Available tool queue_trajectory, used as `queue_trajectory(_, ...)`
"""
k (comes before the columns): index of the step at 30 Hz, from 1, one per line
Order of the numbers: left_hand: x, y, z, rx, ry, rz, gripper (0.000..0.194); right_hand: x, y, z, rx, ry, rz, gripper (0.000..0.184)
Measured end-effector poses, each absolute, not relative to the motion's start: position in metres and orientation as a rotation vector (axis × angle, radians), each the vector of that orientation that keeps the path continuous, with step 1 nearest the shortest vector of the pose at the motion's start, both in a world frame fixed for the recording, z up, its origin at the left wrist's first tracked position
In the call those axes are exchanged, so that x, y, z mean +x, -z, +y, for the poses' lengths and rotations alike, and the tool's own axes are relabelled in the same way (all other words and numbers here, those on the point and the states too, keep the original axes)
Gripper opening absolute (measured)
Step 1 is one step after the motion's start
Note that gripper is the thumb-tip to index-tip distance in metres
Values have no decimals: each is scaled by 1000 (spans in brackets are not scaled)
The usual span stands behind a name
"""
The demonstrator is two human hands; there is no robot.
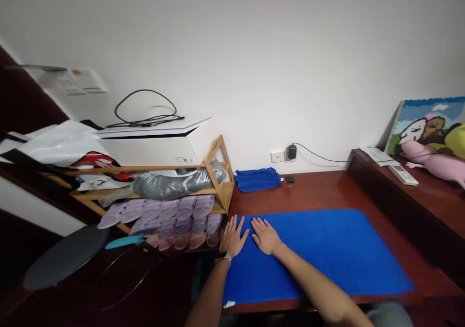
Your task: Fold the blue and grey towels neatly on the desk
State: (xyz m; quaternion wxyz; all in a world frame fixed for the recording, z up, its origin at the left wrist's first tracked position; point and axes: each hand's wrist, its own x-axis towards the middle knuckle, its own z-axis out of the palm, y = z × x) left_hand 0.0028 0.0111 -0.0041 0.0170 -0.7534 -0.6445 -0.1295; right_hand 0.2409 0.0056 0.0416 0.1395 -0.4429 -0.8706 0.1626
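A blue cloth [330,249] lies spread flat on the reddish-brown table [312,189], with a small white tag at its near left corner. My left hand [233,237] rests palm down at the cloth's left edge, fingers stretched out, a watch on its wrist. Just to the right, my right hand [266,236] lies flat on the cloth near its far left part, fingers apart. Neither hand grips anything. Behind them, against the wall, sits a folded blue cloth bundle [257,179].
Left of the table stands a wooden rack [220,172] with several purple slippers [167,210] and a white box [156,147] on top. A black plug [292,151] sits in the wall. On the raised right ledge are a remote [403,175] and a pink plush toy [436,162].
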Motion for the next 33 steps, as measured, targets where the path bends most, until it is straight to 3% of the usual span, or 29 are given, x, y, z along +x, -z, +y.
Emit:
queue_trajectory(3, 1, 6, 13, -2339, 390, -1987, 67, 220, -37, 9, -1262, -509, -2531, 66)
queue_trajectory(6, 0, 7, 15, -2326, 409, -1971, 68, 269, -33, 16, -1378, -450, -2497, 68)
queue_trajectory(14, -8, 14, 24, -2331, 417, -1891, 70, 588, 3, 18, -1923, -203, -2250, 70)
queue_trajectory(18, -14, 17, 28, -2329, 351, -1891, 71, 687, 22, 13, -1954, -98, -2212, 71)
queue_trajectory(28, -7, 7, 23, -2334, 332, -1939, 69, 700, 39, 14, -1954, 21, -2232, 72)
queue_trajectory(33, 0, 4, 16, -2339, 389, -1942, 67, 680, 23, 22, -2067, 52, -2196, 69)
